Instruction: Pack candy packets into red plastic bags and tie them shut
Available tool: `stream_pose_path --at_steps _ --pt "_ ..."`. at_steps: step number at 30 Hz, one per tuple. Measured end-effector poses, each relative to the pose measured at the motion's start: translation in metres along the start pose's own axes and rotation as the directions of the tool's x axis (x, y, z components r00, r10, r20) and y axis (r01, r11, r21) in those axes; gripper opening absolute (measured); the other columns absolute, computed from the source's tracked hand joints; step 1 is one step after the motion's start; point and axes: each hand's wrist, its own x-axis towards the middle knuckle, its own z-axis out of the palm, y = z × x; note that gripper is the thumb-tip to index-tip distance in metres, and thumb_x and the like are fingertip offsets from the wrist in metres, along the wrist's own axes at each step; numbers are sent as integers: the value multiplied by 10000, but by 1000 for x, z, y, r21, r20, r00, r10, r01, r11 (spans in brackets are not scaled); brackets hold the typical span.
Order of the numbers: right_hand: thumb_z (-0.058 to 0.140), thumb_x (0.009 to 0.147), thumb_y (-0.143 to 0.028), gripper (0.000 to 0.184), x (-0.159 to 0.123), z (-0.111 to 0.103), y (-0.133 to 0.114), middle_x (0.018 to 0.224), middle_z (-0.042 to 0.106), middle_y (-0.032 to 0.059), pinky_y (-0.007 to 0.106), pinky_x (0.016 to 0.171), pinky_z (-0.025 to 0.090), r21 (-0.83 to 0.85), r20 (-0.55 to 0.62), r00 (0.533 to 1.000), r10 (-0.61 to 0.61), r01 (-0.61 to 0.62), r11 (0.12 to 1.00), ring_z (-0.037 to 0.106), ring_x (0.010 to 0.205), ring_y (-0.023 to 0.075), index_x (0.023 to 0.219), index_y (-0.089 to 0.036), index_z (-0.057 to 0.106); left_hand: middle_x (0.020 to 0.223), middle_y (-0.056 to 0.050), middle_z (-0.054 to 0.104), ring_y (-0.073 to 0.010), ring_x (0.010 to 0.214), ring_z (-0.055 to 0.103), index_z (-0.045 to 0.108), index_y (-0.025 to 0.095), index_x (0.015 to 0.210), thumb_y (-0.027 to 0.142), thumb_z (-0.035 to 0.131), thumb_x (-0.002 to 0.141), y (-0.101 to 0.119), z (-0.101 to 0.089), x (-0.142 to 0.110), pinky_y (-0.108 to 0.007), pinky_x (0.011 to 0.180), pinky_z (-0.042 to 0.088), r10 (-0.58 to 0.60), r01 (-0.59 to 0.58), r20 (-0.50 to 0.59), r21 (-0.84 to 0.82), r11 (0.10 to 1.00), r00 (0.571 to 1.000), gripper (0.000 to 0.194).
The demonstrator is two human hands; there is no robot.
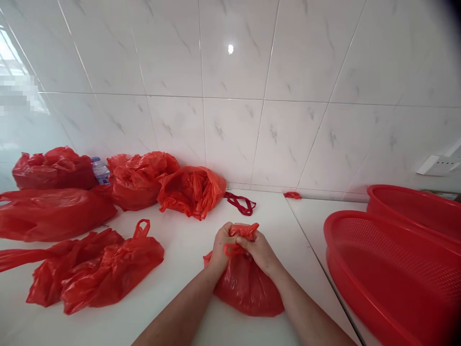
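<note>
A filled red plastic bag (250, 288) rests on the white table in front of me, its top gathered into a bunch. My left hand (222, 242) grips the gathered neck from the left, fingers closed on the plastic. From the right, my right hand (260, 250) is closed on the same neck, its thumb pressed against the bag near a small handle loop. A short tuft of red plastic sticks up between both hands. What the bag contains is hidden.
Tied red bags (111, 274) lie at left, with more filled red bags (144, 178) along the tiled wall. A plastic bottle (101, 170) stands among them. A dark red strap (241, 204) lies behind my hands. Red perforated baskets (338, 223) stand at right, past a table seam.
</note>
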Motion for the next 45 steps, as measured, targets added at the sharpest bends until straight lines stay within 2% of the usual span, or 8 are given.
stream_pose_path --at_steps 4,8,11,20,25,28,36,45 --pt "630 721 -561 401 4 -7 7 409 372 -80 232 387 280 52 -202 973 109 -101 994 328 368 78 786 -165 645 781 5 603 -140 672 556 514 223 1007 201 619 680 0 -3 -12 -256 613 440 254 -243 -9 264 934 967 345" --pt "646 714 -539 373 5 -13 10 404 406 -70 236 373 264 124 -254 963 86 -56 991 340 354 81 619 -192 546 1216 -87 509 -229 1111 487 474 245 1223 180 615 708 10 -5 -25 -362 919 408 589 -599 188 466 651 786 538" --pt "621 741 -536 361 3 -15 10 401 432 -62 227 360 244 135 -213 973 93 -65 989 353 343 86 656 -191 561 1112 -79 549 -223 1044 506 550 256 1172 206 578 782 14 -6 -30 -366 917 400 616 -668 315 546 505 722 394" --pt "473 800 -619 491 -7 -32 3 602 579 -2 214 455 336 520 106 988 108 -148 841 337 415 58 834 -164 656 789 -27 579 -179 753 535 658 237 787 236 560 805 7 -16 -17 -295 730 413 472 -487 174 526 698 864 99" --pt "703 701 -377 309 -12 -33 -3 753 652 21 266 676 444 404 122 991 61 -106 909 563 637 119 931 -172 683 976 -30 603 -173 852 544 613 223 784 265 538 819 7 -15 -19 -283 795 409 364 -385 134 418 822 922 93" --pt "710 672 -260 423 -13 -34 -3 927 650 19 314 797 446 260 124 992 35 -67 963 599 817 155 1087 -232 633 754 7 587 -157 708 515 555 225 755 333 487 850 8 -14 -21 -259 669 405 256 -287 131 375 882 958 159" --pt "536 693 -186 183 -3 -32 17 775 662 3 286 635 424 -403 -282 949 -139 14 915 570 709 167 786 -248 680 638 34 537 -138 610 448 525 228 665 307 561 780 8 -6 -30 -242 591 349 308 -329 124 459 825 943 144" --pt "507 648 -146 340 -7 -37 4 856 699 5 289 692 460 -69 -196 980 16 -30 997 614 748 165 923 -221 692 741 2 611 -167 691 502 609 249 734 263 581 764 9 -5 -32 -265 679 381 356 -397 177 471 788 918 43"
